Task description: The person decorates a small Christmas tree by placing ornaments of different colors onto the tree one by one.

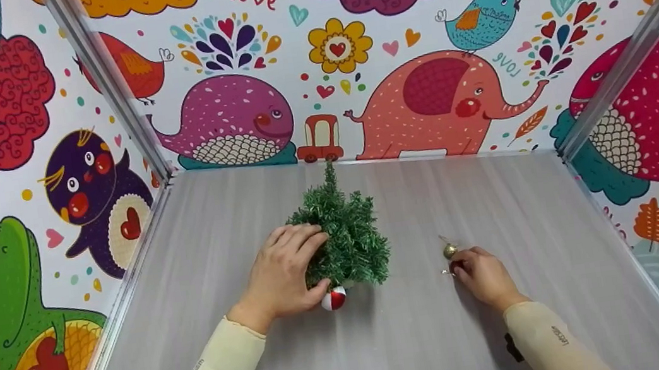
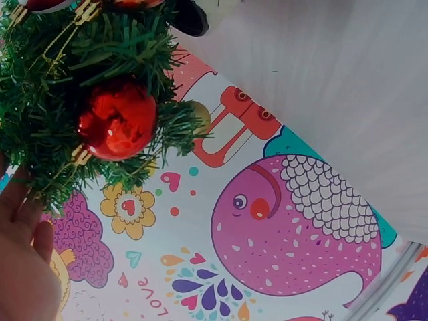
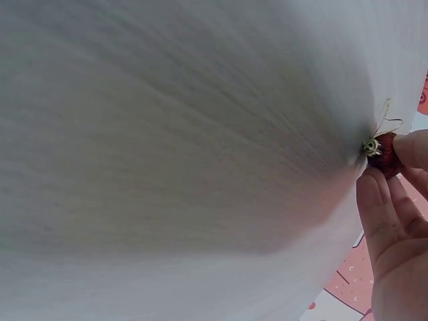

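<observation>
A small green tinsel Christmas tree (image 1: 346,240) stands mid-table. My left hand (image 1: 286,267) holds its left side, fingers among the branches and thumb low beside a red-and-white bauble (image 1: 334,299). In the left wrist view, a shiny red bauble (image 2: 119,120) with a gold cap hangs on the tree, and a gold bauble (image 2: 202,117) shows partly behind a branch. To the right, my right hand (image 1: 485,276) pinches a dark red bauble (image 3: 384,155) with a gold cap and thread, close over the tabletop. Just beyond its fingertips lies a small gold bauble (image 1: 450,250) with a string loop.
The grey wood-grain table (image 1: 214,225) is walled by panels printed with cartoon animals (image 1: 434,107). Metal edge strips (image 1: 113,92) run up the corners. Both forearms wear pale sleeves (image 1: 226,364), and a black piece (image 1: 512,347) shows at the right sleeve.
</observation>
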A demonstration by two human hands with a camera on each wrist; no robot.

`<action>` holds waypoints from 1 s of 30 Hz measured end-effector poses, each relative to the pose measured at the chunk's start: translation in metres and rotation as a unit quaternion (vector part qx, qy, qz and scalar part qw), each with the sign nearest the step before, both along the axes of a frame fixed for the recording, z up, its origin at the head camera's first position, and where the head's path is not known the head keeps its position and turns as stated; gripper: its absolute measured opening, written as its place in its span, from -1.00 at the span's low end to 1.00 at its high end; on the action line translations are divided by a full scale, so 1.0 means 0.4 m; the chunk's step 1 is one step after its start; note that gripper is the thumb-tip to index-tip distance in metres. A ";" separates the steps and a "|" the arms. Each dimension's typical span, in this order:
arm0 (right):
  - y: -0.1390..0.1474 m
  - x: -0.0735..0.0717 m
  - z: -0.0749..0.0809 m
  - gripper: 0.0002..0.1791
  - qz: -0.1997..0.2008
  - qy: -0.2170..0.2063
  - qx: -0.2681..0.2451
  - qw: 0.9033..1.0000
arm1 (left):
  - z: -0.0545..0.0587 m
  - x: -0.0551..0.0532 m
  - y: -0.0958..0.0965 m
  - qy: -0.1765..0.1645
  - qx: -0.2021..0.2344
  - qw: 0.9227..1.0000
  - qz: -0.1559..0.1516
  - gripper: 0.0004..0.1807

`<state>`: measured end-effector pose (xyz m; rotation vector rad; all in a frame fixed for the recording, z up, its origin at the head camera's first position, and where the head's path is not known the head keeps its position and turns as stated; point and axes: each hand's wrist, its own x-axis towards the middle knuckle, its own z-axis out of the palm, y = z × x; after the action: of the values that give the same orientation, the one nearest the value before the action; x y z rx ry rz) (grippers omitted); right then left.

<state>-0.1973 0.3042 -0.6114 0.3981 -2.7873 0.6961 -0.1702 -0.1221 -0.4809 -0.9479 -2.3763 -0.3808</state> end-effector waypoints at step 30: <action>-0.129 0.052 0.153 -0.72 0.050 -0.012 -0.179 0.982 | 0.000 0.001 0.007 0.000 -0.006 1.000 0.005 -0.26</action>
<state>-0.1766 0.2525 -0.5503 0.4608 -2.5995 1.2067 -0.1697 -0.1191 -0.4811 -0.9405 -2.3847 -0.3617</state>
